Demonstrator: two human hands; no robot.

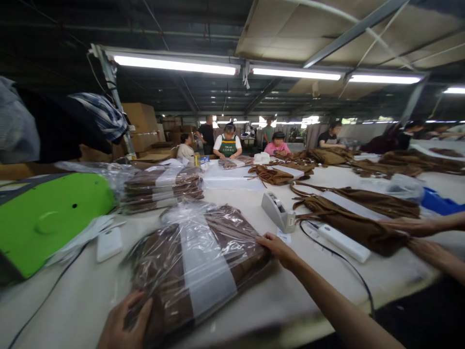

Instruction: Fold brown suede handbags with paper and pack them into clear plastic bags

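A clear plastic bag holding folded brown garments (196, 257) lies on the pale table (72, 295) in front of me, with a white band across its middle. My left hand (125, 320) grips the bag's near left corner, fingers curled over it. My right hand (278, 247) presses its fingers on the bag's far right edge. A grey tape dispenser (278, 211) stands just beyond my right hand.
More bagged brown garments (163, 186) are stacked behind, beside a green machine (47, 215). A white remote-like device (343, 242) with a black cable lies to the right. A co-worker's hands (410, 225) rest on loose brown garments (363, 218). Several people work at the far end.
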